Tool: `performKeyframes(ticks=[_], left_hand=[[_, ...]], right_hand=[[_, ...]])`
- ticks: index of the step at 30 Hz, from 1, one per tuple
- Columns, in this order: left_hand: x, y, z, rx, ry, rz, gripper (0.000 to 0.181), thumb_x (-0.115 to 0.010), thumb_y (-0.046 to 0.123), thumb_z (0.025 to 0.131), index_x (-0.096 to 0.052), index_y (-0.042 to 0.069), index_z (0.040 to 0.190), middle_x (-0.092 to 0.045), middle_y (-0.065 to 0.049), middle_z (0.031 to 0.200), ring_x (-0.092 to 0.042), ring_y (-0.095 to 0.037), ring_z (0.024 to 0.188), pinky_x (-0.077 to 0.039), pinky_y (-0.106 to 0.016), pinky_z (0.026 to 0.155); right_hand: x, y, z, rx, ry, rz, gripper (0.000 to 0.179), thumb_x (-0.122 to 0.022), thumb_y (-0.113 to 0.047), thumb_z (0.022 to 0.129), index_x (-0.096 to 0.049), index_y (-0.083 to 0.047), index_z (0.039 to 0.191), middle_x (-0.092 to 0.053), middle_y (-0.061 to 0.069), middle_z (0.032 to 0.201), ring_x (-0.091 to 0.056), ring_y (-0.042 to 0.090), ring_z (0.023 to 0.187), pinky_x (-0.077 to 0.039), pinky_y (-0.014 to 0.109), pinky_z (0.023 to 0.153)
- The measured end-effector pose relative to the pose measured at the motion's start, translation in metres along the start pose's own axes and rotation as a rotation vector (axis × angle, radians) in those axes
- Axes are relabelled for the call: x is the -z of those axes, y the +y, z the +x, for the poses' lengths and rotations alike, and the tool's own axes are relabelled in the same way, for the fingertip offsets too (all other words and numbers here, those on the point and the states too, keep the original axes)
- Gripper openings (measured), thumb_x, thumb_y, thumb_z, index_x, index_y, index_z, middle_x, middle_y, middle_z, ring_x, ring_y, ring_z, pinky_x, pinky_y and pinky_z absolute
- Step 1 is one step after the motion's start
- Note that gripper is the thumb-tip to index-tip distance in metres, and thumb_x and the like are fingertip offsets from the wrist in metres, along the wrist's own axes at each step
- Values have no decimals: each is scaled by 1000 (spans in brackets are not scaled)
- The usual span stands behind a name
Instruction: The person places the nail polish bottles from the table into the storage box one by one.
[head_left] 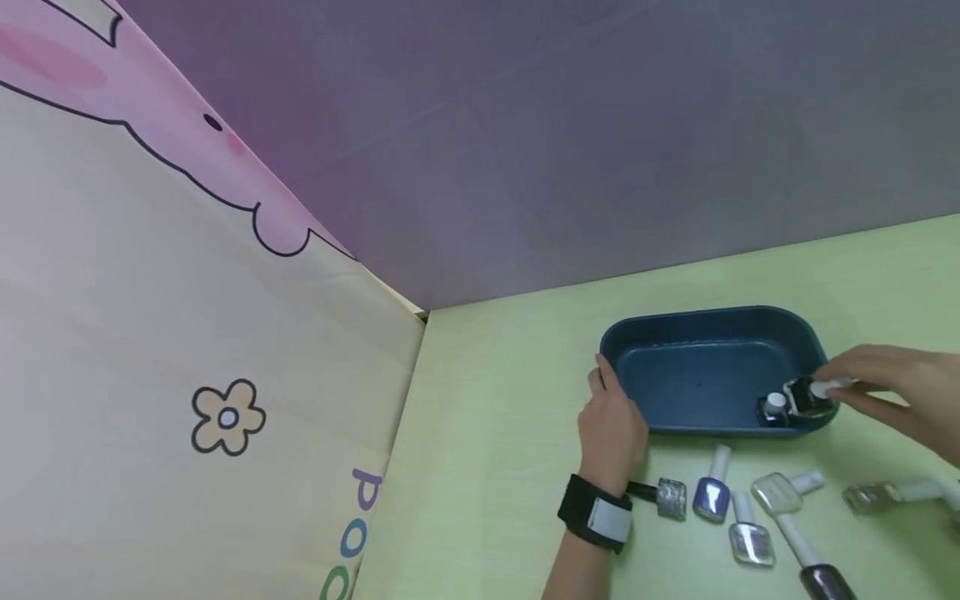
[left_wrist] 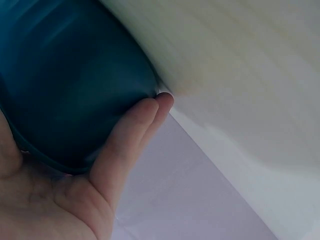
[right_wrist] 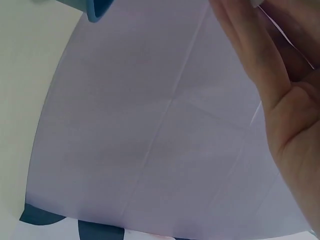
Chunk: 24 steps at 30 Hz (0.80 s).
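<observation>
A dark teal rectangular tray point(head_left: 697, 387) lies on the pale green table. My left hand point(head_left: 611, 429) grips its left end, and the left wrist view shows fingers and palm around the tray's rounded end point(left_wrist: 75, 85). My right hand point(head_left: 900, 387) pinches the white cap of a dark nail polish bottle point(head_left: 806, 398), held tilted at the tray's right end. Beside that bottle, inside the tray, stands another dark bottle with a white cap point(head_left: 775, 407). In the right wrist view my right hand point(right_wrist: 280, 85) shows at the right, its fingertips mostly cut off.
In front of the tray lie several nail polish bottles: a silver glitter one point(head_left: 671, 498), a purple one point(head_left: 712, 497), a silvery one point(head_left: 752, 543), a clear one point(head_left: 777, 493), a dark one point(head_left: 825, 582) and a blurred one point(head_left: 872, 497). A grey-purple panel point(head_left: 525, 167) rises behind.
</observation>
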<state>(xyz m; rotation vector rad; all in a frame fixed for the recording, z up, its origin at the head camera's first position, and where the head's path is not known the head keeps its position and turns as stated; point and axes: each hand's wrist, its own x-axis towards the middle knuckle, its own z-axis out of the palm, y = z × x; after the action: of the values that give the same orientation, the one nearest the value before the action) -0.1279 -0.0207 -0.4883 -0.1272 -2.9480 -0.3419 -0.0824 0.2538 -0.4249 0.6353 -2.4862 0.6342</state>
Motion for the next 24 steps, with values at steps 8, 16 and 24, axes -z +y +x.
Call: performKeyframes(ticks=[8,16,24], left_hand=[[0,0,0,2,-5,8,64,-55,19,98,-29,2,155,-51,-10,138,-33,-7,43,-28,-22,41],[0,0,0,2,-13,14,65,-55,20,99,-28,3,155,-51,-9,139,-33,-7,42,-28,-22,41],[0,0,-1,-8,6,25,66,-58,21,97,-30,1,154,-52,-10,136,-33,-7,43,-28,-22,41]], right_hand=[[-10,-12,9,36,-31,-101,89,-3,-66,91,-73,-11,85,-69,-1,79,-64,19,64,-49,25,51],[-20,-13,11,51,-107,-73,73,-21,-61,95,-73,-10,90,-70,2,88,-66,22,69,-53,28,54],[-26,-15,11,-1,-191,-61,27,-84,1,65,-73,-7,88,-70,6,88,-68,24,73,-55,34,58]])
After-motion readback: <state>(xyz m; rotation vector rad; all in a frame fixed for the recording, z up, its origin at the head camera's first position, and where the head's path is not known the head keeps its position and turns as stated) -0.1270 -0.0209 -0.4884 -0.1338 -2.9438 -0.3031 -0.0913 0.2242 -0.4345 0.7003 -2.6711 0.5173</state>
